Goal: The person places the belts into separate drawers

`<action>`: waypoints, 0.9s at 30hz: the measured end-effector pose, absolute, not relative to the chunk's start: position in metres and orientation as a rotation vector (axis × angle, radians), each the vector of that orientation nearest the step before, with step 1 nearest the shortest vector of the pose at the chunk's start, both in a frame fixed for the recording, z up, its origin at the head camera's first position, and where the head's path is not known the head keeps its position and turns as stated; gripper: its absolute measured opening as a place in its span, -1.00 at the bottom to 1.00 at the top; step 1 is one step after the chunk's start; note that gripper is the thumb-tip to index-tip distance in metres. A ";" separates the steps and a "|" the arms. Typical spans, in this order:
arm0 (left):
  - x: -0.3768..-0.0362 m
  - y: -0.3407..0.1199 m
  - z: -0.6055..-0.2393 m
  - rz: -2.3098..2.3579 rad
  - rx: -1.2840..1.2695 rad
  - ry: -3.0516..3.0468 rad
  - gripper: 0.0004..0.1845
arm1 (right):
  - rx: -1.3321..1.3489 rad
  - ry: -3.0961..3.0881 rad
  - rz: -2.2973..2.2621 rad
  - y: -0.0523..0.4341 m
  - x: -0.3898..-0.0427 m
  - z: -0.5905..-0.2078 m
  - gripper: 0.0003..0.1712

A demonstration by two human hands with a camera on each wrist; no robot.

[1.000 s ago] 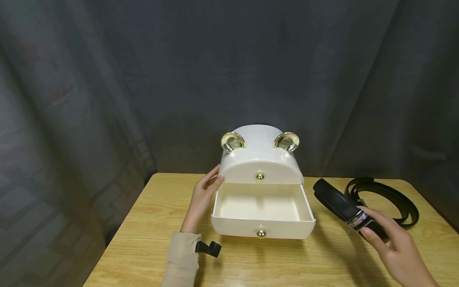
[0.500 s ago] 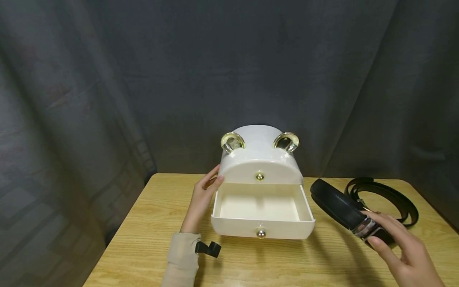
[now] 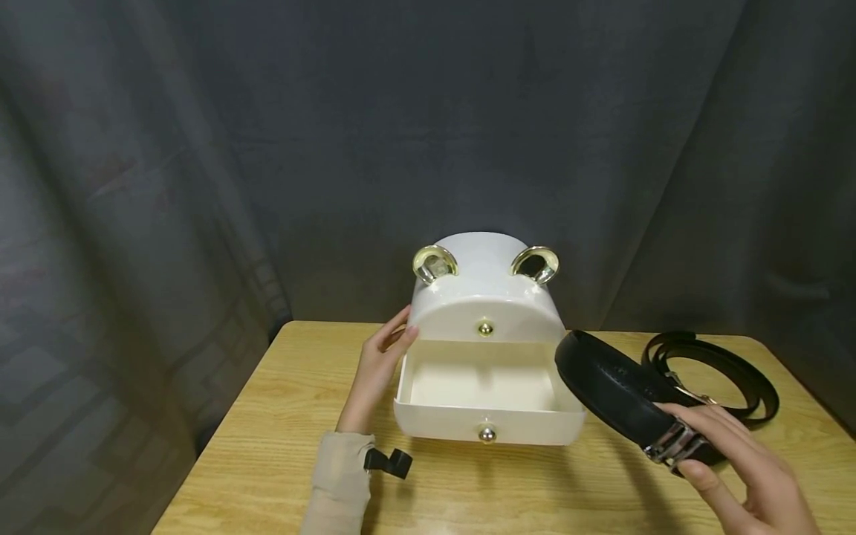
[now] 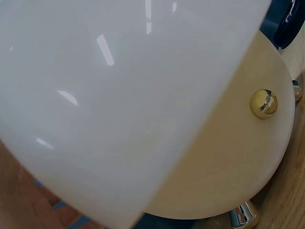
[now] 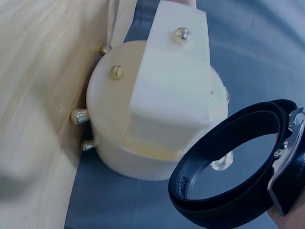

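Observation:
In the head view a white storage box (image 3: 478, 275) with gold ears stands at the middle of the table, its lower drawer (image 3: 488, 426) pulled out and bare inside. My left hand (image 3: 376, 368) rests against the box's left side, thumb near the front edge. Its fingers (image 4: 47, 205) lie along the box wall in the left wrist view. My right hand (image 3: 752, 468) pinches a coiled black belt (image 3: 611, 383) at its silver buckle (image 3: 675, 443). The coil hangs above the table, its far end overlapping the drawer's right corner. In the right wrist view the belt (image 5: 228, 207) forms a loop.
Another coiled black belt (image 3: 756, 379) lies on the wooden table (image 3: 267, 446) at the right rear. Behind the table hangs a dark grey curtain (image 3: 428, 148). A black strap piece (image 3: 390, 464) juts from the left wrist.
The belt in my right hand has moved left, toward the drawer, and turned to show more of its broad side. My left hand, the box and the other belt have stayed put.

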State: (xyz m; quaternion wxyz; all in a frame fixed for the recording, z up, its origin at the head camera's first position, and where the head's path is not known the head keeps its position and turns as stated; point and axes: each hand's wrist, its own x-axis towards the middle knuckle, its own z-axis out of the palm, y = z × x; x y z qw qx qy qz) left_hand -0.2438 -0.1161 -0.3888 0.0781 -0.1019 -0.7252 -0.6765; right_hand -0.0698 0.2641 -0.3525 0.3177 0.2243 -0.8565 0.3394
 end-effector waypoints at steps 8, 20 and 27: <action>-0.245 -0.115 -0.389 -2.019 -0.303 -2.171 -0.50 | 0.779 -2.171 0.923 0.244 -0.070 -0.338 -0.51; -0.243 -0.113 -0.388 -2.015 -0.295 -2.177 -0.50 | 1.043 -1.985 1.058 0.216 -0.081 -0.331 -0.66; -0.243 -0.112 -0.388 -2.023 -0.293 -2.175 -0.51 | 1.158 -1.937 1.092 0.202 -0.086 -0.329 -0.63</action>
